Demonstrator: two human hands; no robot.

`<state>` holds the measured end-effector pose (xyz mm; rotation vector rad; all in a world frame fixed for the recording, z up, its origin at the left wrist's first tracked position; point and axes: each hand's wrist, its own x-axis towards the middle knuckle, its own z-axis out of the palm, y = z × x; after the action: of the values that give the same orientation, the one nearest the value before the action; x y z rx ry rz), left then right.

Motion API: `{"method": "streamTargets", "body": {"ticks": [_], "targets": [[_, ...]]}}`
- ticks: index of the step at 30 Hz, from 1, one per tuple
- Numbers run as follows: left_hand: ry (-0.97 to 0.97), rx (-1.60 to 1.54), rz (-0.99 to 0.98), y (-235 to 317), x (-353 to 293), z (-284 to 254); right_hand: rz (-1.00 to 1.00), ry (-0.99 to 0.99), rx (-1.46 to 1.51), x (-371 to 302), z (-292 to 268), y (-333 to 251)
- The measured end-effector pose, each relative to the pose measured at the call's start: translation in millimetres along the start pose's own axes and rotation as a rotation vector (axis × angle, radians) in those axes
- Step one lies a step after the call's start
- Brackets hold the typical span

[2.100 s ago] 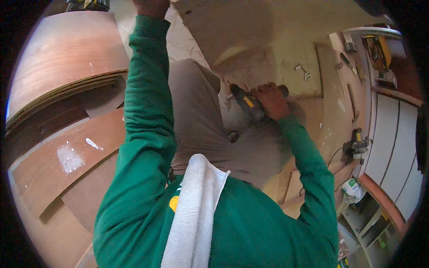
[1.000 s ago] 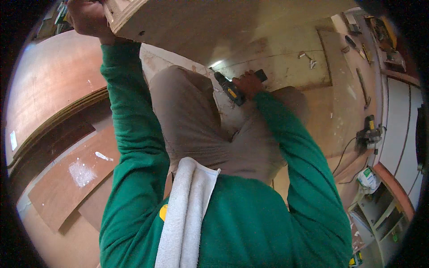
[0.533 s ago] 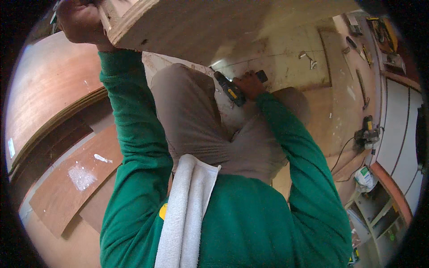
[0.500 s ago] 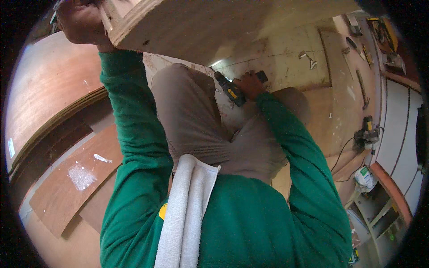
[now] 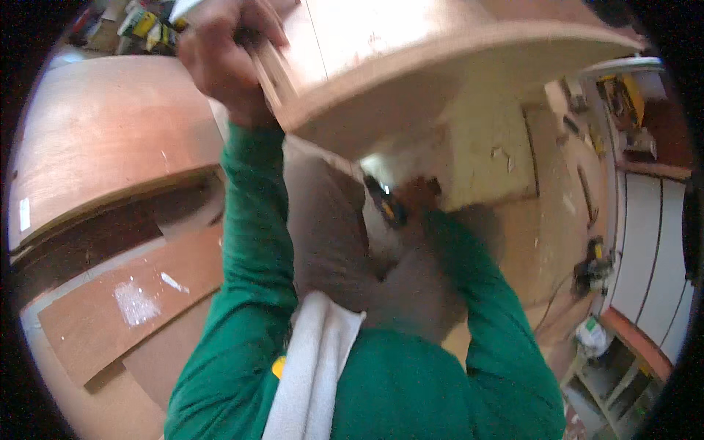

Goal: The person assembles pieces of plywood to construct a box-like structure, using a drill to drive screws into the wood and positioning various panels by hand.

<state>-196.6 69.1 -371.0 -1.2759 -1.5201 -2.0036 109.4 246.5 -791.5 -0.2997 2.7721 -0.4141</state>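
Note:
At the upper left my left hand (image 5: 231,62) has its fingers curled over the end of a narrow wooden strip at the corner of a large wooden panel (image 5: 455,55). That panel is tilted up before me, its pale face and bare edge showing. Lower down, under the panel and between my knees, my right hand (image 5: 418,199) grips a black and yellow cordless drill (image 5: 390,207). Motion blurs this hand and the drill. The drill's front end points up and left, with a bright spot of light near it, and its tip cannot be made out.
Stacked plywood sheets (image 5: 117,139) lie on the left, with a white-smeared board (image 5: 110,319) below them. A corded power tool (image 5: 595,268) stands at right near white cabinet doors (image 5: 649,249). Small hand tools lie on the boards at far right. A white towel (image 5: 312,374) hangs over my chest.
The panel and my left hand now appear lower and further right, with more of the panel's upper face showing. My view has shifted too. The drill stays in my right hand.

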Motion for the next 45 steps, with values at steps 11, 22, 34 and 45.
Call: {"method": "streamTargets", "body": {"ticks": [11, 22, 34, 45], "targets": [[0.148, 0.183, 0.004, 22, 2, 14, 0.038, -0.202, -0.155, 10, -14, -26], [0.151, 0.18, 0.019, 22, 2, 18, -0.023, 0.04, -0.131, -3, -43, -29], [0.084, 0.4, -0.02, 53, -7, 7, 0.183, -0.067, -0.162, -102, -203, -61], [0.013, 0.747, -0.018, 134, -80, 23, 1.07, 1.188, 0.297, -330, -69, 60]]}}
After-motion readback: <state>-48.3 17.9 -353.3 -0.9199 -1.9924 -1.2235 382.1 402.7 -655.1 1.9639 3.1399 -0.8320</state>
